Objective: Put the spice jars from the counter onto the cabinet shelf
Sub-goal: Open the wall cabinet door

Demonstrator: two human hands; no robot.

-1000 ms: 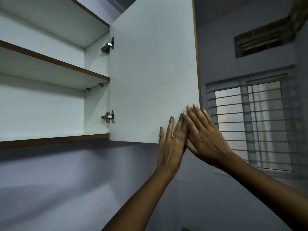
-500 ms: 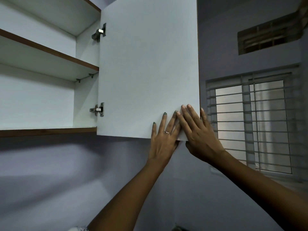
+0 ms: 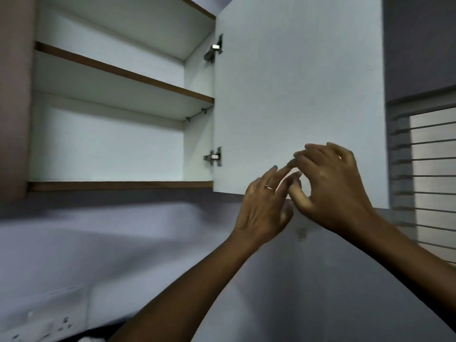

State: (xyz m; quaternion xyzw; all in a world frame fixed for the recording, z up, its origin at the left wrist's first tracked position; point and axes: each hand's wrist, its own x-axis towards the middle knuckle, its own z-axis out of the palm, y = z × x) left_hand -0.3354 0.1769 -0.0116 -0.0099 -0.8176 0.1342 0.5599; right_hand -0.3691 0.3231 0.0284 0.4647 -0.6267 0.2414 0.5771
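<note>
A white wall cabinet stands open, its door [image 3: 296, 95] swung out to the right. Its bottom shelf [image 3: 118, 185] and middle shelf [image 3: 123, 72] show nothing on them. Both hands are raised in front of the door's lower edge. My left hand [image 3: 264, 208], with a ring on one finger, has loosely bent fingers that hold nothing. My right hand [image 3: 328, 191] is just to its right, fingers relaxed and curved, overlapping the left fingertips. Whether either hand touches the door I cannot tell. No spice jars or counter are in view.
Two metal hinges [image 3: 214, 156] sit on the door's inner edge. A barred window [image 3: 434, 178] is to the right. A wall socket plate [image 3: 49, 327] is low on the left wall. A second cabinet door edge [image 3: 14, 95] is at the far left.
Both hands pressed flat on the door's lower corner earlier; now their fingers are curled and drawn back from it. The view has shifted left, showing more of the cabinet.
</note>
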